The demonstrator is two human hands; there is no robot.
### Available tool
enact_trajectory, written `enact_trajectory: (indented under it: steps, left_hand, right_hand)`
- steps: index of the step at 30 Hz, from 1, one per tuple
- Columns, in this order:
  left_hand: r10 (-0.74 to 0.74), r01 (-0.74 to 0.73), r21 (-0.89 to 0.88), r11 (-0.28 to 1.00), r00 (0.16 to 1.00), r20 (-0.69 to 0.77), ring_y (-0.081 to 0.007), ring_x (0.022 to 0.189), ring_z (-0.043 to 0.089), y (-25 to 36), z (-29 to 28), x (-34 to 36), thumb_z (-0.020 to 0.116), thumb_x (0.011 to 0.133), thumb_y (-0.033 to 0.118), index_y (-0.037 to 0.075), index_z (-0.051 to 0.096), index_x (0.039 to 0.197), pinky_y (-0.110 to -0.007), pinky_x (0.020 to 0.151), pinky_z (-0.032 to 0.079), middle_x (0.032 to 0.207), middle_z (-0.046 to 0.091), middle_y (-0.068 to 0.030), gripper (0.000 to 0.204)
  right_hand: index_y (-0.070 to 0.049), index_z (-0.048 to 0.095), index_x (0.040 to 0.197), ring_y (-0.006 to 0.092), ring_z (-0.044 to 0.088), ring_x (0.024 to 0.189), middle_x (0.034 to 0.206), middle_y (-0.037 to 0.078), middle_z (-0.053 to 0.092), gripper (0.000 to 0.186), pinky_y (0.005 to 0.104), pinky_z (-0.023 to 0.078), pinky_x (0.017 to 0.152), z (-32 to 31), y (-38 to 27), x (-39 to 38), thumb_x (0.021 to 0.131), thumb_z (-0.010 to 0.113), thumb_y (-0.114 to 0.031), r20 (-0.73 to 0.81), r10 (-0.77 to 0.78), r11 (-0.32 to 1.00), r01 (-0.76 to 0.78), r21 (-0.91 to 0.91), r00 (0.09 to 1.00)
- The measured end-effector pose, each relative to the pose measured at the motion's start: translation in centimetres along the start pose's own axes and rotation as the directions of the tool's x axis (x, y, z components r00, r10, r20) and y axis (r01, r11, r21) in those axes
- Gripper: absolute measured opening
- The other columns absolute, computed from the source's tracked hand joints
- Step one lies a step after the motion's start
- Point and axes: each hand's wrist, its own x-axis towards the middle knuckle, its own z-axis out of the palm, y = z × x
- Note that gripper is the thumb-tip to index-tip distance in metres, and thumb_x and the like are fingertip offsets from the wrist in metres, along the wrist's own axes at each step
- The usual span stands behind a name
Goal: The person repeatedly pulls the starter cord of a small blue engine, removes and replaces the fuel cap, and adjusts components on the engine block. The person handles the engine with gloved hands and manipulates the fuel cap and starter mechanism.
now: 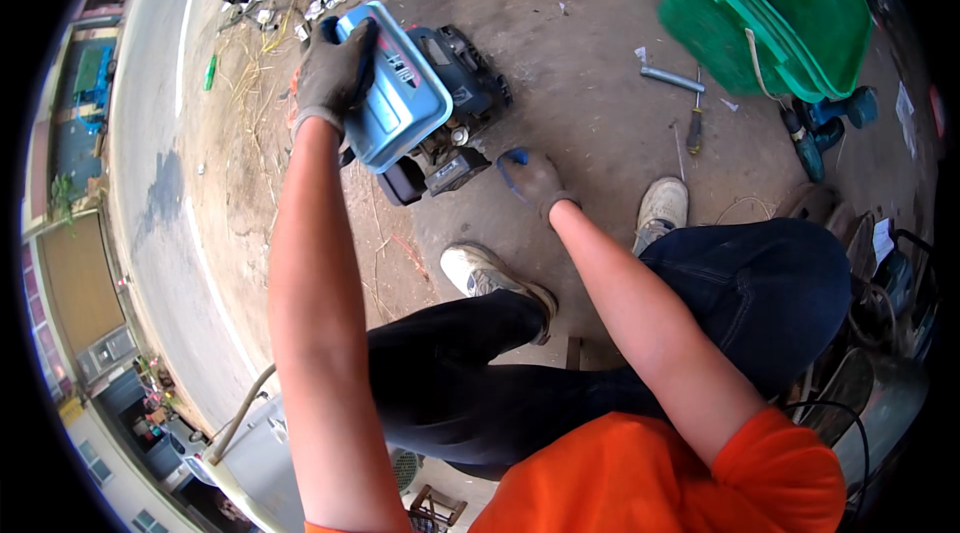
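Note:
My left hand [338, 73], in a grey work glove, grips the far left edge of a light blue rectangular tank [405, 118]. The tank looks like a small engine's fuel tank and is tilted. It overlaps a dark small engine [470, 83] on the ground, and whether the two touch cannot be made out. Black box-shaped parts [458, 171] show at the engine's near side. Just right of the engine is my right hand [535, 181], gloved in grey with blue on the palm side. Its fingers are curled, and what they hold, if anything, is hidden.
A green plastic bin [710, 23] stands at the far right. Near it lie a metal tube [672, 80], a screwdriver [694, 128] and a teal power tool [803, 145]. Litter and straw [250, 83] cover the ground at left, beside a road [160, 263].

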Motion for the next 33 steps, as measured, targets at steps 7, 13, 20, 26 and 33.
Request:
enact_trajectory:
  steps: [7, 13, 20, 26, 33]
  left_hand:
    - [0.027, -0.027, 0.008, 1.000, 0.999, 0.043, -0.0389, 0.129, 0.058, 0.9, -1.3, -2.0, 0.070, 0.087, 0.057, -0.001, 0.050, 0.145, -0.044, 0.108, 0.044, 0.140, 0.056, -0.0256, 0.084]
    - [0.017, -0.012, -0.259, 0.966, 1.000, 0.018, -0.0246, 0.128, 0.057, 1.9, -1.4, -3.4, 0.075, 0.093, 0.035, -0.001, 0.054, 0.142, -0.036, 0.108, 0.043, 0.139, 0.059, -0.0164, 0.064]
    - [0.006, -0.003, -0.140, 0.990, 1.000, 0.021, -0.0234, 0.127, 0.056, 1.8, -1.2, -3.2, 0.070, 0.097, 0.024, -0.001, 0.055, 0.141, -0.036, 0.112, 0.039, 0.138, 0.059, -0.0154, 0.053]
    - [-0.012, 0.028, -0.175, 0.984, 0.996, 0.094, -0.0417, 0.138, 0.051, 2.2, -2.0, -3.3, 0.053, 0.093, 0.000, 0.018, 0.055, 0.147, -0.049, 0.112, 0.043, 0.153, 0.048, -0.0218, 0.057]
    - [0.423, -0.447, 0.203, 0.871, 0.893, 0.155, -0.0394, 0.135, 0.054, -0.5, -2.4, -2.7, 0.048, 0.090, -0.004, 0.014, 0.057, 0.145, -0.046, 0.106, 0.049, 0.152, 0.049, -0.0209, 0.058]
  right_hand:
    - [-0.002, 0.071, 0.115, 0.0406, 0.069, 0.107, 0.109, 0.025, 0.072, 0.042, 0.0435, 0.053, 0.092, 1.9, -0.9, 5.4, 0.090, 0.066, -0.036, 0.101, 0.006, 0.984, -0.024, 0.178, 0.995]
    - [-0.003, 0.073, 0.110, 0.0350, 0.071, 0.103, 0.106, 0.020, 0.074, 0.037, 0.0398, 0.054, 0.090, 0.9, -2.6, 5.3, 0.088, 0.072, -0.032, 0.149, -0.011, 0.957, -0.033, 0.289, 0.989]
    - [-0.003, 0.076, 0.100, 0.0295, 0.072, 0.081, 0.089, 0.019, 0.074, 0.025, 0.0403, 0.055, 0.075, 1.8, -3.9, 5.1, 0.090, 0.071, -0.025, 0.063, 0.090, 0.991, -0.096, 0.095, 0.994]
    - [-0.003, 0.074, 0.095, 0.0408, 0.069, 0.082, 0.087, 0.023, 0.071, 0.031, 0.0496, 0.055, 0.075, 1.7, -4.6, 5.2, 0.091, 0.067, -0.033, 0.070, 0.044, 0.998, -0.041, -0.041, 0.997]
    - [-0.002, 0.074, 0.093, 0.0426, 0.069, 0.085, 0.088, 0.025, 0.071, 0.034, 0.0504, 0.055, 0.078, 1.6, -4.7, 5.5, 0.092, 0.065, -0.035, 0.051, 0.090, 0.991, -0.084, -0.101, 0.995]
